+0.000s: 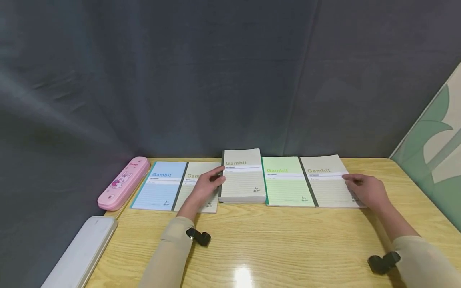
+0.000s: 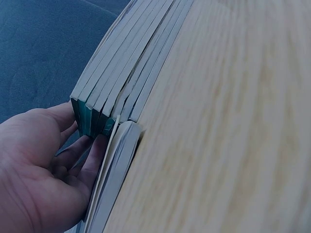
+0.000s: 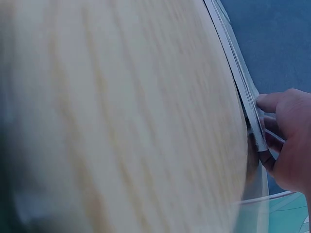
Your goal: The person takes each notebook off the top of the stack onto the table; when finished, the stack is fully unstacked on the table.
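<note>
In the head view, a thick stack of grey Gambit notebooks lies in the middle of a row. My left hand touches its dark spine side, with the fingertips against the edge. The left wrist view shows the stack's layered page edges and my left hand at the spine corner. At the row's right end is another grey notebook. My right hand pinches its right edge; in the right wrist view, the thumb lies on the cover side. Some right fingers are partly hidden.
A green notebook lies between the stack and the right grey one. Left of the stack are a grey notebook and a blue notebook. A pink pencil case and a white case sit along the wooden table's left edge.
</note>
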`<move>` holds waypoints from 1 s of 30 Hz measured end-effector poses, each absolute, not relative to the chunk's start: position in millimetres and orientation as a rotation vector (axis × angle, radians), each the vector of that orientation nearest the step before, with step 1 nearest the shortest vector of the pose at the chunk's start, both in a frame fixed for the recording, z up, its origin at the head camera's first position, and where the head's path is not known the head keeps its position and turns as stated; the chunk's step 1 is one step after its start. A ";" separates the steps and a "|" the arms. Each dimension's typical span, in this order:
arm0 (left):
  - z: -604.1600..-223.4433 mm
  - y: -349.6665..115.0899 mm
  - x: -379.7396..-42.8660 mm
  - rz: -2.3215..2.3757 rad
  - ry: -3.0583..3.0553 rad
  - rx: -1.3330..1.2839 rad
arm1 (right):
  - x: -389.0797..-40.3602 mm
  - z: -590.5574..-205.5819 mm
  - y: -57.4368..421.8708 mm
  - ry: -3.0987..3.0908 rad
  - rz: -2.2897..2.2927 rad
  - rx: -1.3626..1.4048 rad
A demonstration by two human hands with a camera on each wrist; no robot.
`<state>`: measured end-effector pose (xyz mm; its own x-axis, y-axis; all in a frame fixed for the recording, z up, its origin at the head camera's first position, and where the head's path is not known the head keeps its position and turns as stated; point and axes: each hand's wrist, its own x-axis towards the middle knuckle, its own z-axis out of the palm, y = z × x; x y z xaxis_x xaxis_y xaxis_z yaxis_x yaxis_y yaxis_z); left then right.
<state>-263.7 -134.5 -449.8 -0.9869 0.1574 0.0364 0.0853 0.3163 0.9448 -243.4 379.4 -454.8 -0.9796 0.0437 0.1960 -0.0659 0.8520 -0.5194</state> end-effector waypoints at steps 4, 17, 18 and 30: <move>-448.5 -134.4 -263.6 1.779 2.495 0.235 | -242.1 -452.8 377.5 -2.803 0.821 0.027; -454.2 -134.5 -267.6 1.771 2.507 0.191 | -251.1 -442.9 335.5 -2.660 0.911 0.026; -454.0 -134.4 -267.5 1.771 2.511 0.193 | -252.3 -441.7 331.4 -2.651 0.911 0.046; -453.8 -135.1 -266.5 1.771 2.521 0.199 | -260.1 -437.5 282.4 -2.636 1.161 0.156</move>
<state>-266.5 -135.1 -453.8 -0.9902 0.1363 0.0293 0.0737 0.3339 0.9397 -260.1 282.4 -437.5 -0.9613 0.0050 0.2754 -0.1999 0.6753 -0.7100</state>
